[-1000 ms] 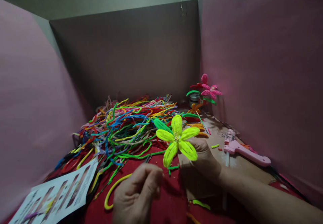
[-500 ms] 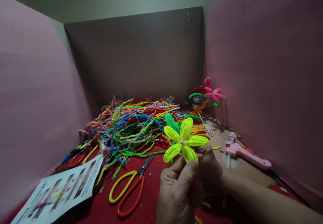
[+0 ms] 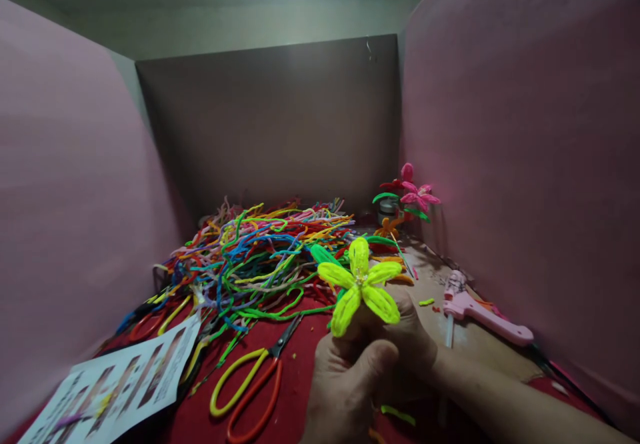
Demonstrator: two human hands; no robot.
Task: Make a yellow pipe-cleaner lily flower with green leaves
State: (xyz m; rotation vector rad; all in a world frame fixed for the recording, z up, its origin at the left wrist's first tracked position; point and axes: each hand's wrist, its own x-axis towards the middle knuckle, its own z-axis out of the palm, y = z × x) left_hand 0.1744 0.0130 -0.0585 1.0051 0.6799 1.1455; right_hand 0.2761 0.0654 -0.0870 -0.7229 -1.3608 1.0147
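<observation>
A neon-yellow pipe-cleaner flower (image 3: 373,293) with several looped petals and small pale beads at its centre faces me. Green pipe-cleaner leaves (image 3: 323,255) show behind its left side. My left hand (image 3: 345,384) is closed just below the petals, its thumb lying across the front. Behind the flower, my right hand (image 3: 413,334) is closed around it from the right, with most fingers hidden. The stem cannot be seen between the hands. Left of my hands lie scissors (image 3: 274,351) with one yellow and one red handle, blades slightly apart.
A large heap of coloured pipe cleaners (image 3: 270,251) fills the back. To the right lies a pink glue gun (image 3: 485,317) on a board (image 3: 420,277). Pink flowers (image 3: 420,196) stand behind it. A printed sheet (image 3: 125,377) lies front left. Pink panels (image 3: 525,131) wall both sides.
The yellow flower has turned, its petals now pointing in other directions. My left thumb has come off the lower petal and moved down. The whole view has shifted slightly.
</observation>
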